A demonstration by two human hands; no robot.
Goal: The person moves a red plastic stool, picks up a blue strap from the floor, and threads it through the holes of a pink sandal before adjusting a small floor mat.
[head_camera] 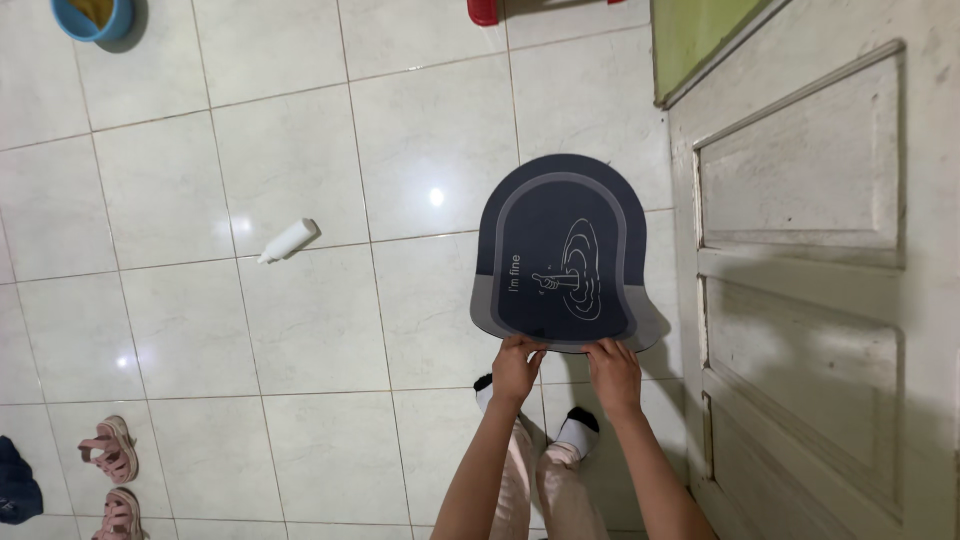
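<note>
— Where is the mat?

— The dark mat (pixel 560 250) hangs above the tiled floor (pixel 300 330), just beside the white door (pixel 820 280), arched end farthest from the person.

— What holds it?

— The left hand (pixel 517 368) and the right hand (pixel 613 373), both closed on the straight edge nearest the person, fingers curled over it.

— And around the mat?

— A white bottle (pixel 289 240) lies on the floor well left of it. Pink sandals (pixel 112 475) sit far off to its lower left, a blue bowl (pixel 92 18) far to its upper left.
</note>
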